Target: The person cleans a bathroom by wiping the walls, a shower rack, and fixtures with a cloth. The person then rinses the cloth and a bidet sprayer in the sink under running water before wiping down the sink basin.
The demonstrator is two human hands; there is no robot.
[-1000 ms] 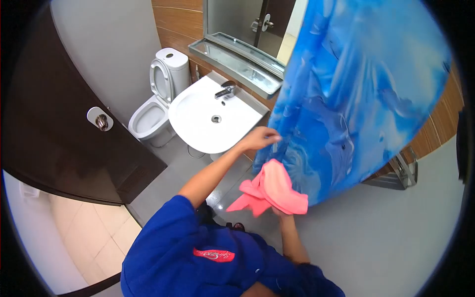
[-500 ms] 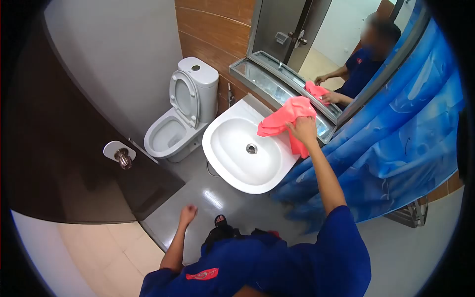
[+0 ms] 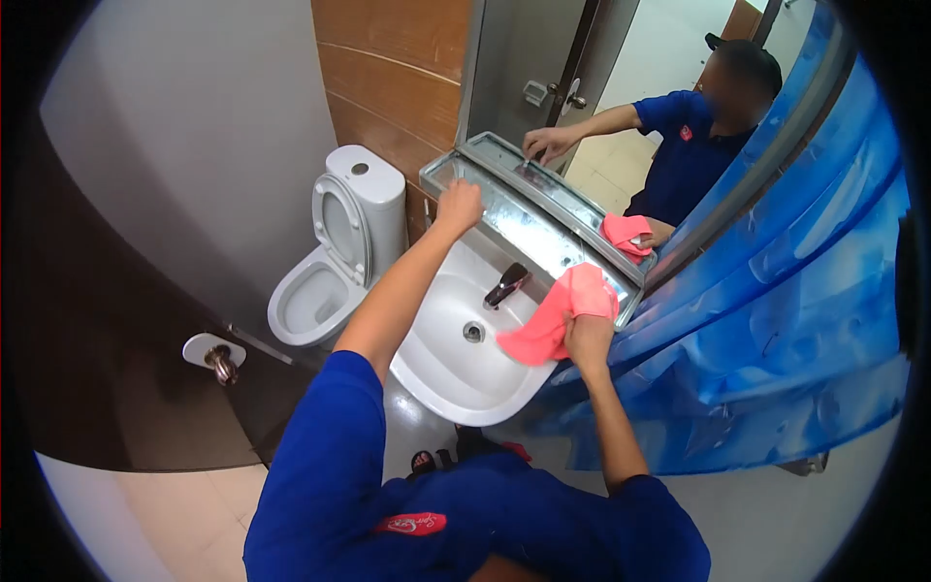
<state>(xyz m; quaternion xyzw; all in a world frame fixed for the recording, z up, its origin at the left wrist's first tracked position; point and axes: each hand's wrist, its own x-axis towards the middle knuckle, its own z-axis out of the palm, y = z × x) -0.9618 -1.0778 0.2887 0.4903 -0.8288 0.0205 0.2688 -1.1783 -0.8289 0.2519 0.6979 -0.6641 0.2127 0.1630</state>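
A pink cloth point(image 3: 558, 315) is gripped in my right hand point(image 3: 589, 341), at the right end of the glass shelf point(image 3: 533, 218) under the mirror. Part of the cloth hangs over the white sink's point(image 3: 441, 364) right side, beside the dark-looking faucet point(image 3: 506, 285). My left hand point(image 3: 461, 205) is at the shelf's left part, its fingers curled together at the glass. Whatever those fingers hold, if anything, is too small to make out. The mirror point(image 3: 621, 116) shows both arms and the cloth.
Left of the sink stands a white toilet point(image 3: 320, 296) with its lid raised. A dark door point(image 3: 126, 349) with a metal handle point(image 3: 223, 363) is at the left. The blue shower curtain point(image 3: 756, 330) hangs close by my right arm.
My left hand has risen from low beside my body to the shelf's left part. My right hand, still holding the cloth, remains near the shelf's right end. The view has shifted slightly.
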